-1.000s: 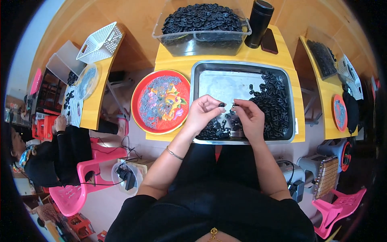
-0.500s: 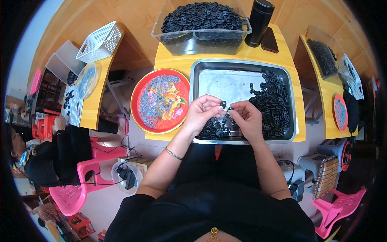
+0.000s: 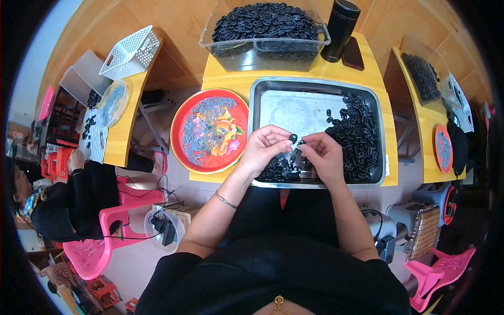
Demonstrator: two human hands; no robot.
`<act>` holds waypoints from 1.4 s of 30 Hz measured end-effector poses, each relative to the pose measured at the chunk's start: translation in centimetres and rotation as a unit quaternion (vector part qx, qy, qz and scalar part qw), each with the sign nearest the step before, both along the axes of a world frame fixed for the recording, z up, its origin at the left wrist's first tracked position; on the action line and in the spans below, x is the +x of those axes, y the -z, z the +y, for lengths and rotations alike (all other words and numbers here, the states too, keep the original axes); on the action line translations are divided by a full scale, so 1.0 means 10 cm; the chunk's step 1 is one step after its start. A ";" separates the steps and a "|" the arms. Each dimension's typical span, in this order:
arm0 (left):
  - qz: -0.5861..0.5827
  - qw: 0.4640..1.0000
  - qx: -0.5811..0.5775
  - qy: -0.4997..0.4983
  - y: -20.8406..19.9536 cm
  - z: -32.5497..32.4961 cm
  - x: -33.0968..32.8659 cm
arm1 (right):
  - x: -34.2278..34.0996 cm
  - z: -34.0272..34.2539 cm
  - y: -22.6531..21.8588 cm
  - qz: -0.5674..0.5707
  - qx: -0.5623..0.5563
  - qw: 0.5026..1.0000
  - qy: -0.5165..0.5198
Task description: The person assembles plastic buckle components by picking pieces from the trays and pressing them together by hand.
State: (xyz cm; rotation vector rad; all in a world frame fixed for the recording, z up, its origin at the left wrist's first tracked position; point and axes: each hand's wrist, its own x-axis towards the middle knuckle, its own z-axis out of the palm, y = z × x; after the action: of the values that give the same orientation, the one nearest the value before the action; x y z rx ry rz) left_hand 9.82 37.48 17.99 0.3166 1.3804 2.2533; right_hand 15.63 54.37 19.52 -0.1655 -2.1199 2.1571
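Note:
Over the metal tray (image 3: 294,94), my left hand (image 3: 263,151) pinches a small black plastic part (image 3: 293,137) between thumb and fingertips. Close beside it, my right hand (image 3: 326,156) has thumb and forefinger pressed together at something small and dark that I cannot make out. The fingertips of both hands nearly meet. Loose black parts (image 3: 359,139) are heaped along the tray's right side, and a smaller pile (image 3: 281,169) lies under my hands. Left of the tray, a red flowered plate (image 3: 177,113) holds many thin grey screw-like pieces (image 3: 195,144).
Behind the tray stands a clear bin (image 3: 252,62) heaped with black parts, beside a black flask (image 3: 340,31) and a dark phone (image 3: 353,53). Another person (image 3: 79,194) sits at the left table. Pink chairs (image 3: 118,231) and a cable-filled bucket (image 3: 165,228) are on the floor.
Both hands stay over the same spot in the tray, with the fingertips shifted slightly. The black part in my left hand shows a little lower. The view has shifted a touch.

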 end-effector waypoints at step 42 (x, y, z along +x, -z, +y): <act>0.009 0.996 -0.067 0.049 -0.16 0.01 0.02 | -0.01 -0.04 0.00 0.165 0.183 0.968 0.051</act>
State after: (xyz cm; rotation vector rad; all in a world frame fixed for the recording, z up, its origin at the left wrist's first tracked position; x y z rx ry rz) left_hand 10.05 37.58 19.56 0.3517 1.4842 2.0716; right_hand 15.49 53.97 19.57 0.1086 -2.2022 1.5686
